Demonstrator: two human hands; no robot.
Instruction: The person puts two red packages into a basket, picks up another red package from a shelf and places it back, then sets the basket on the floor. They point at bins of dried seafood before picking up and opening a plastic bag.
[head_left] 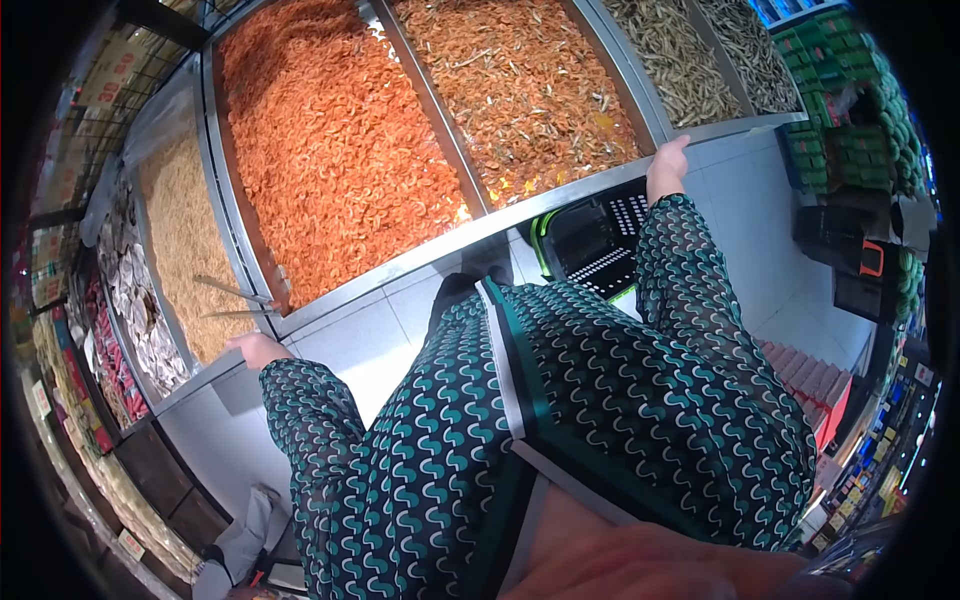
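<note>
the person is standing at a long display surface of open steel bins, with both arms reaching out in patterned green sleeves.

the left hand [258, 350] is resting on the steel rim [520, 212] at the near edge of the surface. its fingers are lying over the edge, and i cannot tell whether they are spread or curled. just beyond this hand a pair of metal tongs [238, 300] is lying in the near corner of a bin, untouched and a little apart from the fingers. the bin of pale shredded flakes [190, 240] is lying ahead of the left hand and slightly to its outer side.

the right hand [667, 172] is closing over the same steel rim further along, with the thumb showing on top and the other fingers hidden behind the edge.

between the two hands and beyond the rim, the bin of bright orange dried shrimp [330, 140] is sitting nearer the left hand, and the bin of darker dried shrimp [520, 90] is sitting nearer the right hand. beyond the right hand, the bins of small dried fish [680, 60] are running on past it.

below the right hand, on the near side of the rim, a black basket [590, 245] with green trim is standing on the tiled floor [760, 230], just beside the right forearm.
</note>
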